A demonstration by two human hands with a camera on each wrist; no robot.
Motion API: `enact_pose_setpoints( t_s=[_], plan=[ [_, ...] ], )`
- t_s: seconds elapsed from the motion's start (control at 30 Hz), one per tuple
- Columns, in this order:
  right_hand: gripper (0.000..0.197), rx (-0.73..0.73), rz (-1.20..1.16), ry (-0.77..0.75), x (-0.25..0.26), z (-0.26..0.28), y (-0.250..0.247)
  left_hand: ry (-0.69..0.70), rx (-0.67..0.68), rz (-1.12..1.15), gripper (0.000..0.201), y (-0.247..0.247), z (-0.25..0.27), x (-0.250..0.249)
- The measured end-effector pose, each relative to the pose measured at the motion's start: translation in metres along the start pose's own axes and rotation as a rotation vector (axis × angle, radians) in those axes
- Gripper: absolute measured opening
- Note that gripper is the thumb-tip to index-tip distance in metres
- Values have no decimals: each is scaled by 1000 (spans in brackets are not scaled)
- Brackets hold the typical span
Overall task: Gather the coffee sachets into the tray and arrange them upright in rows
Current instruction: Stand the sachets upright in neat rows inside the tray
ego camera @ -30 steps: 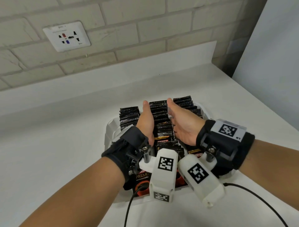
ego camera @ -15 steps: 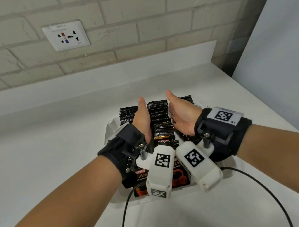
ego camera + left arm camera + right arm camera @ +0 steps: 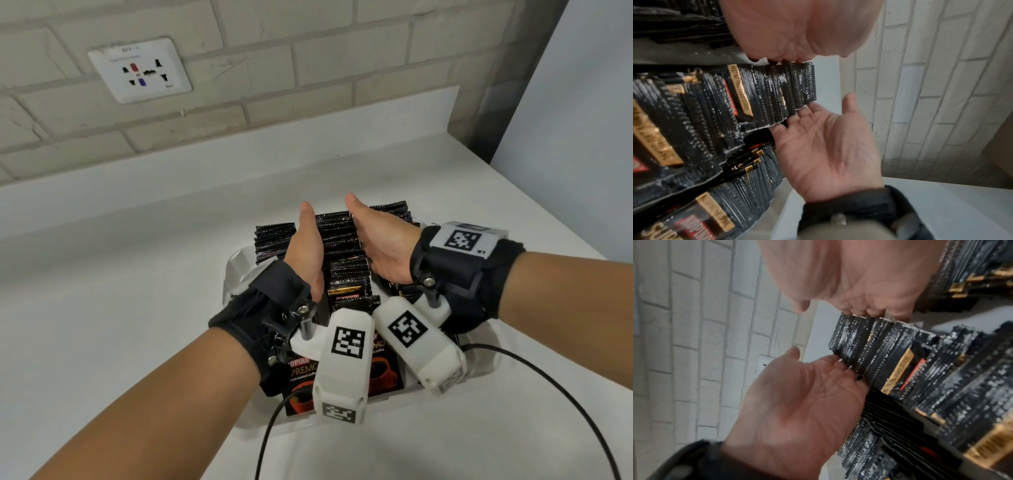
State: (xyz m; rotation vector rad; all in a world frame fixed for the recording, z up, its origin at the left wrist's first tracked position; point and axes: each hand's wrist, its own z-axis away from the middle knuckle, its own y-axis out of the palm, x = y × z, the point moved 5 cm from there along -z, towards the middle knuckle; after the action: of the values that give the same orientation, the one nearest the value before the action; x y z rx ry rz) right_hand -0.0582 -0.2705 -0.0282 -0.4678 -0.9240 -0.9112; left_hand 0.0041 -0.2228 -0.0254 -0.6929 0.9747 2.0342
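Note:
A white tray (image 3: 236,270) on the counter holds three rows of black coffee sachets standing on edge. My left hand (image 3: 305,246) and right hand (image 3: 380,240) flank the middle row (image 3: 342,246), palms facing each other and thumbs pointing away from me. In the left wrist view my left hand's (image 3: 797,29) straight fingers touch one side of that row (image 3: 777,91), and my right hand (image 3: 828,146) touches the other side. The right wrist view shows the same, with right hand (image 3: 859,272), left hand (image 3: 797,402) and row (image 3: 869,350). Neither hand grips a sachet. Flat sachets (image 3: 301,377) lie at the tray's near end.
The tray sits on a white counter (image 3: 120,308) that ends at a low backsplash and a brick wall with a socket plate (image 3: 140,70). The left row (image 3: 274,240) and right row (image 3: 394,209) stand close beside my hands. Black cables (image 3: 548,394) trail off my wrists.
Both hands slid a little toward the far end of the middle row, still flanking it. Over the last half second they barely moved.

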Motion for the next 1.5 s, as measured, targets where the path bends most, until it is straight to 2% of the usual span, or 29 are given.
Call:
enact_pose_setpoints(
  t_s=[0.17,0.27,0.37,0.4,0.43,0.5,0.6,0.73,0.83,0.9,1.0,1.1,1.17,1.23,1.37,1.5],
  plan=[
    [67,13,-36,-14,6,7,4,26,-28,-55,65,-6,-6,0],
    [67,-3,-49,-21,6,11,2,57,-77,-132,60,-11,-9,-1],
    [57,22,-6,-17,6,26,-1,72,-68,-181,63,-15,-9,1],
    [58,45,10,-11,1,27,-5,75,-64,-177,57,-16,-7,2],
    [57,50,39,-24,-2,31,-9,64,-47,-172,66,-17,-6,5],
    [48,89,59,-18,-6,40,-6,65,-28,-185,64,-19,-4,10],
    [61,100,-14,32,-15,47,-2,78,-18,-220,57,-14,6,17],
    [72,110,-61,28,-18,50,3,114,-36,-282,73,-10,17,22],
    [63,130,-62,-15,-16,56,3,106,-29,-268,59,-7,20,22],
    [55,117,-30,-37,-14,60,-3,123,-33,-269,56,-8,23,20],
    [64,102,120,-79,-14,67,-17,142,-52,-300,47,-12,38,17],
    [36,180,455,-104,-17,83,-26,97,-31,-402,43,-17,57,21],
    [21,290,688,-77,-23,95,-23,56,-15,-408,63,-22,67,27],
    [23,394,891,-25,-34,103,-15,19,-2,-427,73,-24,72,32],
    [33,465,1220,-41,-55,100,0,34,-3,-431,73,-26,77,34],
    [48,516,1300,9,-71,92,10,125,-65,-541,73,-34,80,29]
  ],
)
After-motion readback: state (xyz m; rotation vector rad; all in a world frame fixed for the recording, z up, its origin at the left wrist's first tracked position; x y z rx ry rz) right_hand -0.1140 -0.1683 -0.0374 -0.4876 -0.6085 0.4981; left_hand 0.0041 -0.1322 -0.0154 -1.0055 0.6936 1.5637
